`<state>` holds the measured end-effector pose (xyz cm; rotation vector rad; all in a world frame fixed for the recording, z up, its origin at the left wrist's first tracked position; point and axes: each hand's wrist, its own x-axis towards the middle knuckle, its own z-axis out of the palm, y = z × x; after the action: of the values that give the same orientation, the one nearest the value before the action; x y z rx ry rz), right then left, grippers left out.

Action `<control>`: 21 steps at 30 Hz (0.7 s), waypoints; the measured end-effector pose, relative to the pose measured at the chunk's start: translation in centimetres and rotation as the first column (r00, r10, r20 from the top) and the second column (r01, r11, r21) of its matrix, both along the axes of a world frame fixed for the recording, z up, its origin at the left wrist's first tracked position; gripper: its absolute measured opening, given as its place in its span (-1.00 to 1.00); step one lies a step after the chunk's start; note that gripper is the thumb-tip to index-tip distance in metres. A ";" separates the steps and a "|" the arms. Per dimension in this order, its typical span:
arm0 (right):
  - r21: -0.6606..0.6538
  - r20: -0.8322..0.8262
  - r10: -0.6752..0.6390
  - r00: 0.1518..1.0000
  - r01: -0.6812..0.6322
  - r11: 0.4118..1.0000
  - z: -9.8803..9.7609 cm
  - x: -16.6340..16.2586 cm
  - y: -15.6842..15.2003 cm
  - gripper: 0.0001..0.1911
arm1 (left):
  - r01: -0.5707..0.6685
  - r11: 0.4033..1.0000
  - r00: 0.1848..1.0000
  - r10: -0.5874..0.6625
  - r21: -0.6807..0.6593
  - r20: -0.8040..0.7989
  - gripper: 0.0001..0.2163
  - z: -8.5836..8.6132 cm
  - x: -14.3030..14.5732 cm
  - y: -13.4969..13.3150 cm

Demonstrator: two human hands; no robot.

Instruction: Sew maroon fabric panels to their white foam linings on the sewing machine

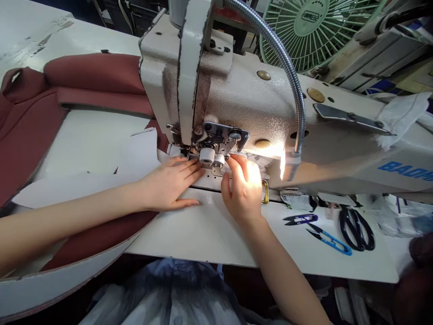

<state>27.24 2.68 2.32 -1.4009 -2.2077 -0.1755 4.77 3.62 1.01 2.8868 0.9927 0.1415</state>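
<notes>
My left hand (167,184) lies flat with its fingers stretched out, pressing down at the left of the needle area. Under and beside it is a white-backed piece of dark red upholstery material (135,155). My right hand (242,192) is curled at the right of the presser area, thumb and fingertips drawn together below the machine's white tension knobs (207,155). What those fingertips hold, if anything, is hidden. The sewing machine (257,104) stands over both hands, and its lit lamp (291,167) shines on the right one.
Sewn dark red panels (98,74) spread over the left of the white table (196,234) and hang past its front edge. On the right lie purple thread snips (301,219), blue thread snips (329,240) and black-handled scissors (356,229). A green fan (314,36) stands behind.
</notes>
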 end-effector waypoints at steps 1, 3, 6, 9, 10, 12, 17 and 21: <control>-0.003 0.028 0.004 1.000 -0.004 1.000 -0.3 -0.3 0.0 -0.61 | 0.008 1.000 1.000 -0.008 0.006 0.011 -0.31 0.1 -0.4 0.0; -0.028 0.109 -0.010 0.994 0.013 1.000 -1.0 -0.7 -0.1 -0.55 | 0.019 1.000 0.999 -0.020 0.019 0.036 -0.46 0.5 -1.3 -0.4; -0.090 0.185 -0.034 0.982 0.052 0.995 -1.8 -1.1 -0.5 -0.56 | -0.061 0.997 0.995 0.059 0.036 0.076 -0.60 1.3 -2.5 -1.2; -0.145 0.169 0.052 0.984 -0.027 0.989 -1.9 -1.7 -1.5 -0.59 | -0.174 0.985 0.982 0.173 0.011 0.077 -0.60 2.3 -3.8 -1.8; -0.160 0.139 0.119 0.983 -0.096 0.982 -1.8 -2.1 -1.9 -0.59 | -0.189 0.982 0.980 0.189 -0.001 0.061 -0.60 2.4 -4.2 -1.9; -0.169 0.073 0.321 0.944 -0.305 0.937 -1.4 -3.4 -3.0 -0.59 | -0.195 0.981 0.981 0.195 -0.007 0.020 -0.60 2.4 -4.7 -1.9; -0.131 0.168 0.641 0.749 -0.627 0.768 -0.9 -7.9 -4.9 -0.70 | -0.175 0.981 0.976 0.184 0.084 -0.113 -0.62 2.3 -5.1 -1.3; -0.160 0.211 0.616 0.759 -0.595 0.787 -1.1 -9.5 -5.6 -0.73 | -0.181 0.982 0.969 0.187 0.053 -0.160 -0.66 4.1 -5.9 -1.2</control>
<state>17.70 -2.93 1.19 -0.6460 -2.7922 -0.0255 -1.10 2.45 5.07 2.8739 1.2998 -0.0691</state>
